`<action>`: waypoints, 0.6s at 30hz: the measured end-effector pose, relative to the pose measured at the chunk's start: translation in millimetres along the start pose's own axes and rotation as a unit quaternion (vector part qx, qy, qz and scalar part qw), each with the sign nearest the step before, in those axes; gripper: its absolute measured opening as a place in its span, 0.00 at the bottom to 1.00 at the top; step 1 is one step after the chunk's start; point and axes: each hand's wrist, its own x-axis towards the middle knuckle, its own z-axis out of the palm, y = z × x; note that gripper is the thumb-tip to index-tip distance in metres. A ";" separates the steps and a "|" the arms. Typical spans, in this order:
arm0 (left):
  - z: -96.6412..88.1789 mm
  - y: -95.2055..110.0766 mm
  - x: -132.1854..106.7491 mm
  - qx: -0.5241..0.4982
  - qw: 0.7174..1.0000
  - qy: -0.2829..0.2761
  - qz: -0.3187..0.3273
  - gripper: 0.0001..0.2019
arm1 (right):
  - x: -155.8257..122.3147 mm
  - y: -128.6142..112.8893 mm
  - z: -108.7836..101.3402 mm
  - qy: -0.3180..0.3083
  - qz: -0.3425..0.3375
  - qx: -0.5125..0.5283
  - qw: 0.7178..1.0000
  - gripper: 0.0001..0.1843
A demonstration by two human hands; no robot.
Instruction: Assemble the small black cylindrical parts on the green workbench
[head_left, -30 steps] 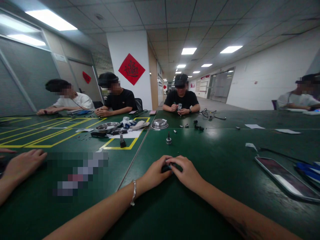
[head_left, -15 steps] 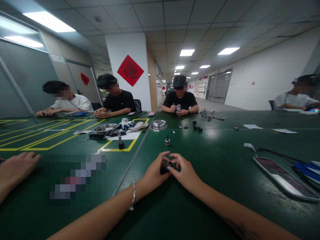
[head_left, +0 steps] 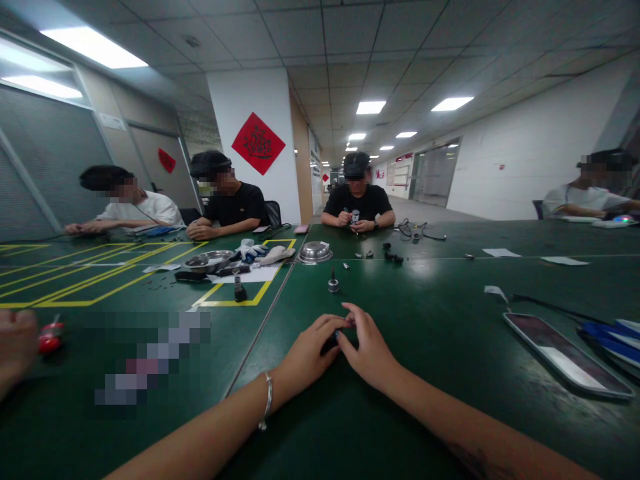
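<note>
My left hand (head_left: pixel 315 345) and my right hand (head_left: pixel 369 348) meet low over the green table, fingers curled together. Between them is a small dark cylindrical part (head_left: pixel 329 344), mostly covered by the fingers. The left fingers are closed around it, while the right thumb and fingers press at its right side, with the right index finger arched over the left fingertips. Just beyond the hands, a small metal piece with a round base and thin dark stem (head_left: pixel 333 283) stands upright on the table.
A phone (head_left: pixel 567 355) and blue-white gloves (head_left: pixel 613 340) lie right. Ahead are an upturned metal bowl (head_left: pixel 315 252), black parts (head_left: pixel 393 256) and a black fitting (head_left: pixel 240 291). Left, another person's hand (head_left: pixel 17 343) is beside a red object (head_left: pixel 51 337). Several people sit around the table.
My fingers have closed in over the dark part, whose round open top showed before. The other person's hand at left has drawn back, uncovering the red object. The view has shifted slightly.
</note>
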 end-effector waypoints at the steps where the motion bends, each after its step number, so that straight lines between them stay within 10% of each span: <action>1: 0.0 0.0 0.2 -0.001 1.000 -0.003 -0.003 0.26 | -0.3 -0.3 -0.2 0.005 -0.009 -0.003 1.000 0.26; 18: -2.9 -12.9 5.8 0.122 0.991 -0.043 -0.022 0.23 | 1.1 3.6 0.6 -0.065 0.082 0.004 0.994 0.26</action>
